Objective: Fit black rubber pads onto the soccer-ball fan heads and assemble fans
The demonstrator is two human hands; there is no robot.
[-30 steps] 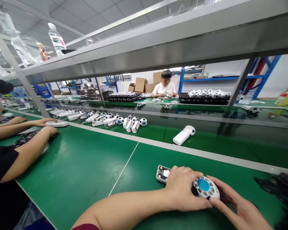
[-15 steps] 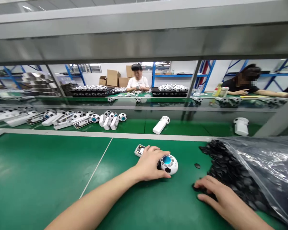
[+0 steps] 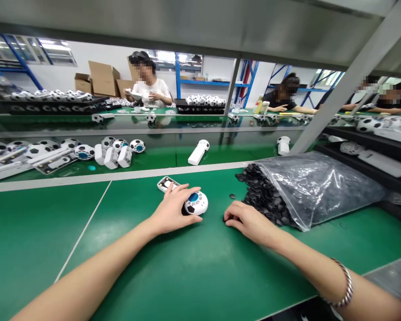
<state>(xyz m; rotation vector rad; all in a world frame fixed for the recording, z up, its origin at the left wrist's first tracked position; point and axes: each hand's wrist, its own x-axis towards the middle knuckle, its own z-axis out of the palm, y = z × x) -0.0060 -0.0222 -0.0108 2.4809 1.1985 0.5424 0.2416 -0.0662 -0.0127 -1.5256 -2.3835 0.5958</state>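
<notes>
My left hand (image 3: pixel 175 207) is wrapped over a white device (image 3: pixel 200 206) with a football-patterned round head, a blue centre and a long handle, lying on the green table. The handle's end with exposed parts sticks out past my fingers at the upper left. To the right, my right hand (image 3: pixel 245 218) has its fingertips pinched together low over the table, with a small dark piece showing at the tips. Just beyond it lies a single black piece (image 3: pixel 232 196), beside a heap of black pieces (image 3: pixel 265 196) spilling from a clear plastic bag (image 3: pixel 324 183).
Behind the table's pale edge strip (image 3: pixel 147 172), a conveyor carries several white football-patterned devices (image 3: pixel 112 157). One lone device (image 3: pixel 198 152) lies near its middle. Black trays (image 3: pixel 384 165) stand at the right, and a slanted metal post (image 3: pixel 341 89) rises there. People sit across the line.
The view has swung right and tilted. My right hand has drawn away from the black heap towards the device, and its fingers have closed. My left hand keeps its hold on the device.
</notes>
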